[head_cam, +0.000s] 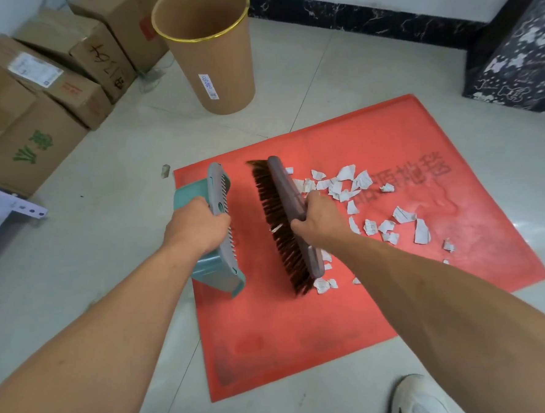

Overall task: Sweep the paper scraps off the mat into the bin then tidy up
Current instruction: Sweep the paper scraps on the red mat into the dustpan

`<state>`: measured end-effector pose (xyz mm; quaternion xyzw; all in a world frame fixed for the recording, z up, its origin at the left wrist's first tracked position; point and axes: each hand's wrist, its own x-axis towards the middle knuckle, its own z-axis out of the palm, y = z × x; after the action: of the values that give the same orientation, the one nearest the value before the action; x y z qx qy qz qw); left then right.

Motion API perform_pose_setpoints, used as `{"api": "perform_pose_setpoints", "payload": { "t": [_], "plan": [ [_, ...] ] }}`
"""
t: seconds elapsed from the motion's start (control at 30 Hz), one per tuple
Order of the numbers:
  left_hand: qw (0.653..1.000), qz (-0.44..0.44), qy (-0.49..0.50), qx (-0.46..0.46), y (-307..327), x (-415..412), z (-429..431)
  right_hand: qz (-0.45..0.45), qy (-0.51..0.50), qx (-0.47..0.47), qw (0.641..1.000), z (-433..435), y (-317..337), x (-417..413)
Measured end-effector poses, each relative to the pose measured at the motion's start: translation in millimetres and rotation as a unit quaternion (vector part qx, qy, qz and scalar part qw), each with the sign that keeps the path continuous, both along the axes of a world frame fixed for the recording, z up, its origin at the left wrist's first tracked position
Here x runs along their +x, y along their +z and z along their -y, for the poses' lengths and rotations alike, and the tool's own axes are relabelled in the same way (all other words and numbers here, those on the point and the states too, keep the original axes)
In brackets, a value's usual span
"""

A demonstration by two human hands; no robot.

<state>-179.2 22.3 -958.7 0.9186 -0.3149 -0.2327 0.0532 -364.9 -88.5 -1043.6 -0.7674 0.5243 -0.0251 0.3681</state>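
**mopbucket_dan:** so where's everything sitting? The red rubber floor mat [350, 297] lies flat on the pale tiles, and the torn white paper scraps [353, 185] are scattered over its far right part. One stray bit sits on the tile just off the mat's far left corner.

**tilefan88:** yep. The person's left hand [199, 228] is wrapped tight around the teal and grey plastic dustpan [219, 264], which sits at the mat's left edge, partly over the tile. The right hand [318, 221] is clenched on the back of the brown-bristled hand brush with a mauve plastic back [284, 218], bristles pointing at the dustpan, scraps right behind it.

**mopbucket_dan:** and the bin?

**tilefan88:** tan cardboard cylinder bin with a gold rim [220, 56], upright on the tiles beyond the mat, near the stacked brown cardboard boxes [35, 102]. A white sneaker [420, 401] shows bottom right.
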Motion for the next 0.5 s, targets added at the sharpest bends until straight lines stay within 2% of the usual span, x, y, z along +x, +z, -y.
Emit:
{"api": "perform_pose_setpoints", "payload": {
  "t": [0.13,0.27,0.43,0.5],
  "plan": [
    [1.0,-0.018,0.011,-0.002,0.8,2.1,1.3,0.039,-0.006,0.04,0.998,-25.8,-6.0,22.5],
    [1.0,-0.009,0.019,0.002,-0.1,7.2,-3.3,0.008,0.009,0.088,0.996,-60.9,-22.6,34.8],
    [1.0,-0.006,0.013,0.003,-2.2,11.3,-7.7,-0.032,-0.071,0.063,0.995,-51.0,-25.2,12.5],
    [1.0,-0.011,0.013,-0.001,-1.9,10.1,-8.1,-0.048,-0.069,0.027,0.996,-42.1,-21.0,1.9]
  ]
}}
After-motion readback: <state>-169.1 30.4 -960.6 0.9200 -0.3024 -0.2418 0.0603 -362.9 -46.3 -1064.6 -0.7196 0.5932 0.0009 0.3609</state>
